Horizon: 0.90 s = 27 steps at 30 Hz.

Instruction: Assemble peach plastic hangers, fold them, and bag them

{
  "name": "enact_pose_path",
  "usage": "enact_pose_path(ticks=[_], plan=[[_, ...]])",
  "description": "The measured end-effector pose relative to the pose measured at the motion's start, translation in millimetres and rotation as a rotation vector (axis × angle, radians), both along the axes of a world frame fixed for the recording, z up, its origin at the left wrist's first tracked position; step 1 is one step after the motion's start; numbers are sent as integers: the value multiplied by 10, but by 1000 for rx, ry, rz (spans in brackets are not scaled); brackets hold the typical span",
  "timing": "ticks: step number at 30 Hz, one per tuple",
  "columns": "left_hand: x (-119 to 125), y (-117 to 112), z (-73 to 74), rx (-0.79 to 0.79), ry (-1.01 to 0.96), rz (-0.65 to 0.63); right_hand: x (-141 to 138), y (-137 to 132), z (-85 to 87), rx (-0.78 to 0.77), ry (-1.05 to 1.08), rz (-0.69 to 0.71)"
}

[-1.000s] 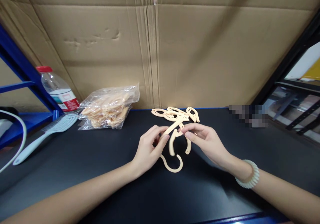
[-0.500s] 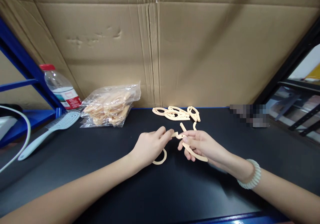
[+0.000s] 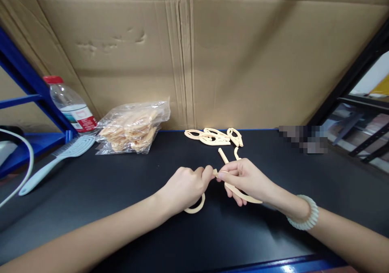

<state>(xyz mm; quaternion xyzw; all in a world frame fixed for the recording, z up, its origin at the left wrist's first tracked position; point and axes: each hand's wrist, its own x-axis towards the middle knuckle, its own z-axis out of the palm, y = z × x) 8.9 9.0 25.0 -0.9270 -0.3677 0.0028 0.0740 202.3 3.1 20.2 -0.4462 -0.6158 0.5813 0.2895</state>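
Note:
My left hand [image 3: 187,188] is closed on the end of a beige plastic hanger hook [image 3: 199,208], whose curved part shows below the fingers. Between thumb and fingers, my right hand [image 3: 247,179] pinches a beige folding hanger arm [image 3: 246,198] that slopes down to the right. The fingertips of both hands nearly meet at a small joint, which they mostly hide. Just beyond the right hand lie a straight beige piece [image 3: 223,155] and a curved beige piece [image 3: 236,153], their near ends covered by the hand. Several folded beige hangers [image 3: 215,141] lie farther back.
A clear plastic bag [image 3: 130,133] full of beige parts sits at back left. Beside it are a bottle [image 3: 74,110] and a pale blue hairbrush [image 3: 51,165]. A white cable [image 3: 30,159] loops at the left edge. Cardboard [image 3: 258,62] stands behind the black table [image 3: 188,244].
Both hands have drawn closer together and slightly nearer to me, with the joint now mostly covered. The hook and the hanger arm have shifted a little downward with them.

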Motion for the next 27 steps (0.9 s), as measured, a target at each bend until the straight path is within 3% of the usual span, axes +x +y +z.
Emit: enact_pose_path(ticks=[4, 8, 13, 16, 19, 22, 27], plan=[[5, -20, 22, -2, 13, 6, -25, -61, 12, 99, -84, -36], [9, 29, 1, -64, -74, 105, -12, -113, 33, 477, -185, -51], [-29, 148, -66, -208, -484, 231, 261, 44, 248, 740, -79, -210], [-56, 213, -80, -343, -714, 321, 521, 235, 373, 911, -162, -266], [-71, 285, -90, -578, -910, 433, 674, 379, 364, 974, -293, -141], [-77, 353, -104, -774, -1088, 506, 678, 449, 241, 1051, -413, 21], [-81, 387, -118, -829, -1302, 599, 645, 493, 91, 967, -683, 192]])
